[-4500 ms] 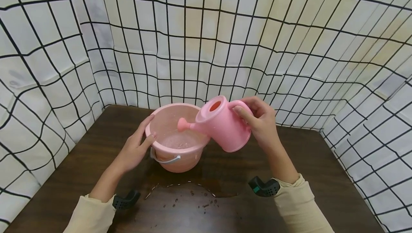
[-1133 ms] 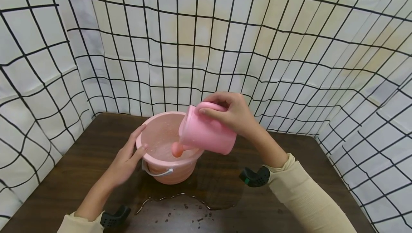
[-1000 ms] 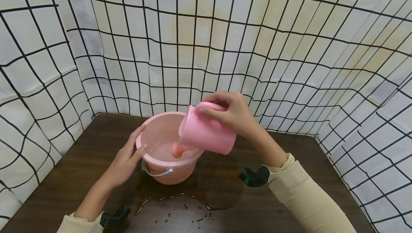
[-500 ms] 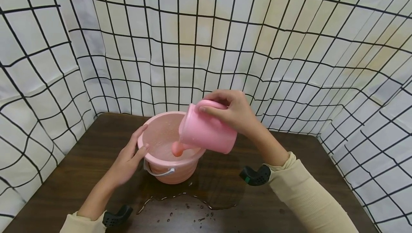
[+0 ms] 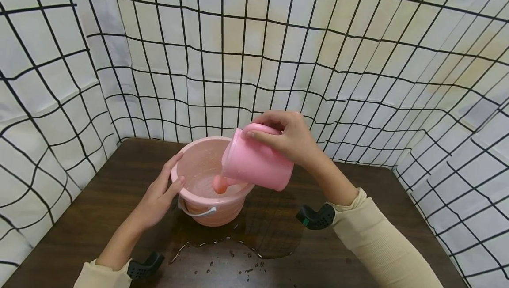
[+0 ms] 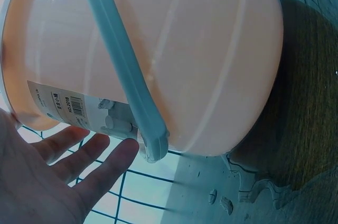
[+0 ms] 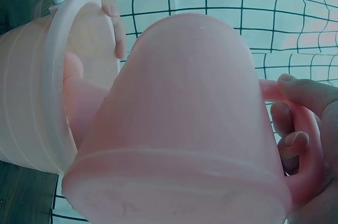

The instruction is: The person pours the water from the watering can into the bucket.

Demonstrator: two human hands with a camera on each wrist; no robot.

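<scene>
A pink watering can (image 5: 260,160) is tipped steeply toward the left, its orange-pink rose (image 5: 219,184) over the mouth of a pale pink bucket (image 5: 216,215). My right hand (image 5: 292,140) grips the can by its looped handle, fingers wrapped through it in the right wrist view. At the bucket's left side my left hand (image 5: 159,195) holds the rim, thumb lapping over the edge. Seen from the left wrist, several fingers (image 6: 108,174) stretch along the outer wall near a printed label (image 6: 79,108). Clear water with ripples shows inside the bucket.
The bucket stands on a dark wooden table (image 5: 338,252). A puddle (image 5: 238,246) and scattered drops lie in front of it. The bucket's pale handle (image 5: 203,213) hangs down at the front. White cloth walls with black grid lines (image 5: 278,58) enclose the back and sides.
Since the oldest frame, the right hand has carried the can left and tipped it much further, its top opening now facing the bucket. Over the last second both hands have stayed almost still.
</scene>
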